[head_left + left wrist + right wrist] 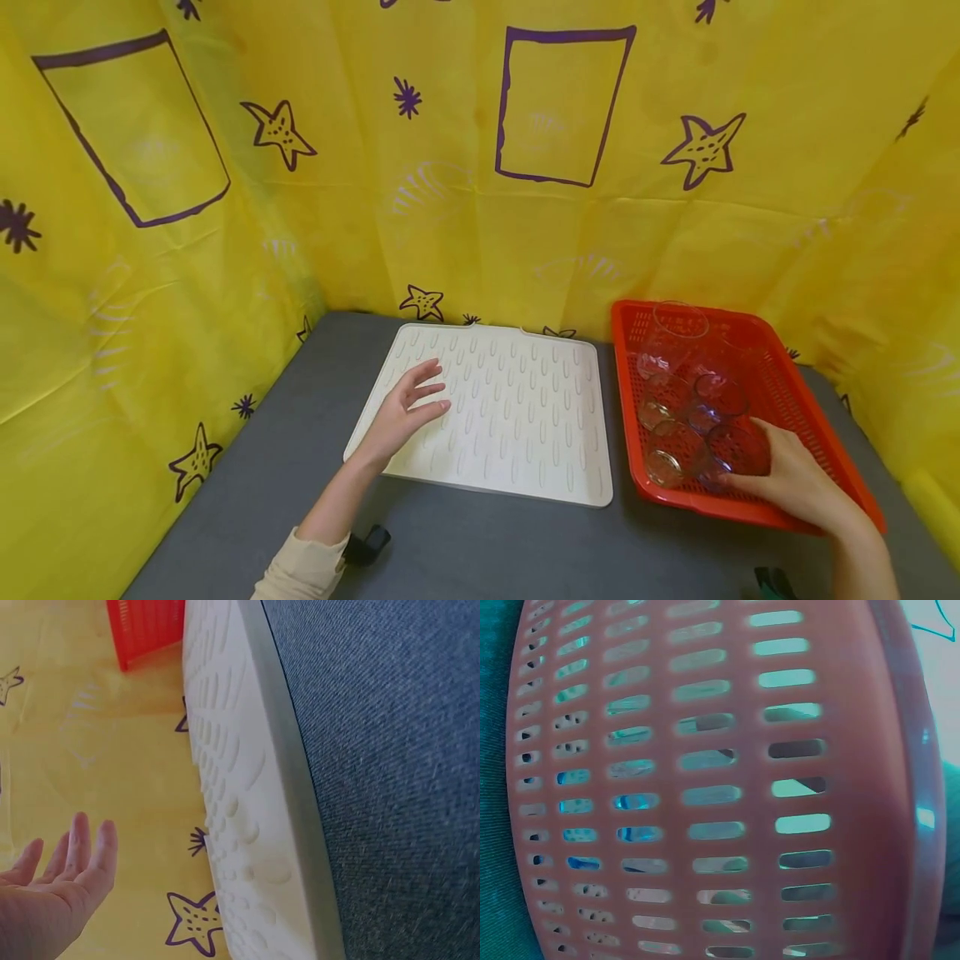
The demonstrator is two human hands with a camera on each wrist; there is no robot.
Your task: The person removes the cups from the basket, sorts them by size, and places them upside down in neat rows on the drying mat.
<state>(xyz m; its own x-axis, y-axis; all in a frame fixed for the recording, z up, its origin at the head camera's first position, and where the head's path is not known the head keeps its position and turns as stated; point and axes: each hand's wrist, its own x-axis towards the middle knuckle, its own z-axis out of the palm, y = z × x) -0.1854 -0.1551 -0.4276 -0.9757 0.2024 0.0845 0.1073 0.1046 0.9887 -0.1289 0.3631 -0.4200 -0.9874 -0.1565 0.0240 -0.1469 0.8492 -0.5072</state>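
Note:
In the head view, my right hand [798, 479] reaches into a red plastic basket [787, 375] and grips a clear drinking glass [738, 454] at its near end, thumb on one side and fingers on the other. Several more clear glasses [667, 454] stand close beside it. The basket's slotted wall [757, 802] fills the right wrist view and hides that hand. Over the left part of a white ridged draining mat [510, 425], my left hand [401, 412] hovers with spread, relaxed fingers, holding nothing.
A dark grey table [480, 542] lies under the mat and basket. Yellow cloth [450, 208] with purple star drawings hangs behind and on both sides. The basket stands just right of the mat, with a narrow gap between them.

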